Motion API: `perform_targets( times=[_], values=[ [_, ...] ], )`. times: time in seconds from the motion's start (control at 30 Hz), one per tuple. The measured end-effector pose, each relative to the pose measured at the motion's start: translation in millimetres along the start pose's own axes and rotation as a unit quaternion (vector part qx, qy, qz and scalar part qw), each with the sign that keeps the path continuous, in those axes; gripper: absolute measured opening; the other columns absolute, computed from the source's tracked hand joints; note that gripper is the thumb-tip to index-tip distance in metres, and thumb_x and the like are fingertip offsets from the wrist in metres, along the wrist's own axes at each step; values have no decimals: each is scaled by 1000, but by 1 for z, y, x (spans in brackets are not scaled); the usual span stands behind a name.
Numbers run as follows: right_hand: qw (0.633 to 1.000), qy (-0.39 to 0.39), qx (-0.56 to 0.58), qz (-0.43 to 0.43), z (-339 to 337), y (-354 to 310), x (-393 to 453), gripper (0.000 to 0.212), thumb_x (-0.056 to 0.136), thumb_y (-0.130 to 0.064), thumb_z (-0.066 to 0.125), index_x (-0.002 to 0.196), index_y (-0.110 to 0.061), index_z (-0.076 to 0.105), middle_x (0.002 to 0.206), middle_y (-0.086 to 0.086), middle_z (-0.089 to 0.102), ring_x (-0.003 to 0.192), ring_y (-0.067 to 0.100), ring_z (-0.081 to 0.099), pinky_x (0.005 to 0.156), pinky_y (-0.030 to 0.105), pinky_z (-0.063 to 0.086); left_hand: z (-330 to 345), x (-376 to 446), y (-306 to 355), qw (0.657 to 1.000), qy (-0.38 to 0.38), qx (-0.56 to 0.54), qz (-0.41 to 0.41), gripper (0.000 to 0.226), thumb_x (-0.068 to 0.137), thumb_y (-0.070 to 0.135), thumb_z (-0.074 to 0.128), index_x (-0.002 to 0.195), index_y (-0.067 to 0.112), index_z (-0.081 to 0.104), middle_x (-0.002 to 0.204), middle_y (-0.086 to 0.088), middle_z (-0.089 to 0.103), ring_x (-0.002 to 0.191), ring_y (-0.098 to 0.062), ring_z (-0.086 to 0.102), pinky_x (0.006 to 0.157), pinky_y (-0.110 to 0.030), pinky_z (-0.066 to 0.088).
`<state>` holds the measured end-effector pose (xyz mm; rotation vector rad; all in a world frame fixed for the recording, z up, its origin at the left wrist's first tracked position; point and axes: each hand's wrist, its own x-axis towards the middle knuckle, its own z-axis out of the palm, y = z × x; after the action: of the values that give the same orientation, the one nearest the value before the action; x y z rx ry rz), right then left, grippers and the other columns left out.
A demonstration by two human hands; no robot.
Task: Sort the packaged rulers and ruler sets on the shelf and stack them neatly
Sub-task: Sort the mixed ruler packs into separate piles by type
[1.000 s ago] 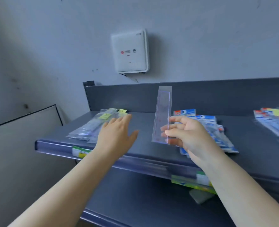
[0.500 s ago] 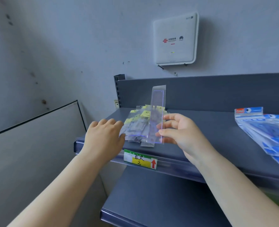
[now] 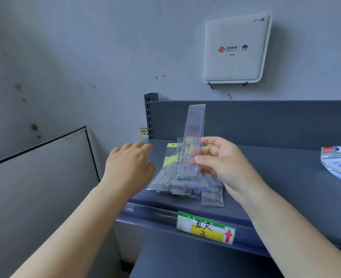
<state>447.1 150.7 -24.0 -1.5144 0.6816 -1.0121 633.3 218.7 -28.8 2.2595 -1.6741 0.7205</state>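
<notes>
The right hand [image 3: 223,163] holds a clear packaged ruler [image 3: 193,137] upright above the grey shelf [image 3: 276,177], its grip closed on the lower part of the sleeve: the thumb lies along the near edge and the fingertips [image 3: 204,141] curl round the far side, so the ruler stands nearly vertical with its top against the shelf's back panel [image 3: 265,121]. Directly below and behind it lies a loose pile of packaged rulers [image 3: 177,177], clear sleeves with yellow header cards, fanned unevenly toward the shelf's front edge; one sleeve at the right of the pile juts out nearer the edge than the others. The left hand [image 3: 129,167] reaches in at the pile's left side with fingers straight and relaxed, holding nothing; its thumb side is at the left edge of the pile, though whether it actually touches the sleeves cannot be told. At the far right of the shelf, well apart from the pile, lies a stack of blue-and-white ruler sets [image 3: 340,165], partly cut off by the frame. A green and yellow price label [image 3: 205,227] with a red arrow sits in the shelf's front rail below the pile. On the wall above hangs a white router [image 3: 235,49].
</notes>
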Motion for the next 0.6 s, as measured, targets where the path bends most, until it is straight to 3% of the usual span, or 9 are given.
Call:
perform_targets(
  times=[0.17,0.23,0.27,0.37,0.47,0.6],
  values=[
    [998,65,-19,-17,14,-6,12,44,84,8,58,124,-9,51,90,5,66,71,14,66,60,21,55,12,21,-14,997,-7,-49,59,35,96,35,39,128,23,47,123,6,56,114,-20,50,92,-30,34],
    [992,108,-58,-11,19,-8,18,50,84,5,61,131,-7,46,98,4,66,77,17,65,68,26,56,14,28,-20,994,-7,-69,85,35,96,35,39,127,23,48,123,6,56,114,-20,50,92,-30,34],
    [981,144,-131,-10,20,-8,21,54,84,0,62,134,-8,44,109,3,63,84,19,64,74,28,54,16,33,-22,992,-4,-77,97,34,96,34,39,126,22,49,123,6,56,113,-20,50,92,-30,34],
    [884,234,-404,-29,16,-2,20,47,87,-9,59,132,-15,47,131,-1,50,104,16,56,79,22,38,21,40,-25,987,0,-87,133,32,95,33,40,123,22,51,120,4,58,110,-22,52,91,-31,34],
    [838,241,-488,-40,14,1,10,29,87,-10,57,115,-18,58,120,-3,55,100,14,54,74,22,35,24,46,-20,980,0,-103,168,35,95,35,39,126,23,49,121,5,57,110,-22,51,91,-32,36],
    [793,230,-564,-23,8,-3,-1,26,90,-20,54,116,-21,56,115,-7,53,103,15,52,77,29,43,22,54,-3,973,15,-112,202,35,96,36,38,127,24,48,122,6,56,111,-21,51,90,-32,36]
  ],
)
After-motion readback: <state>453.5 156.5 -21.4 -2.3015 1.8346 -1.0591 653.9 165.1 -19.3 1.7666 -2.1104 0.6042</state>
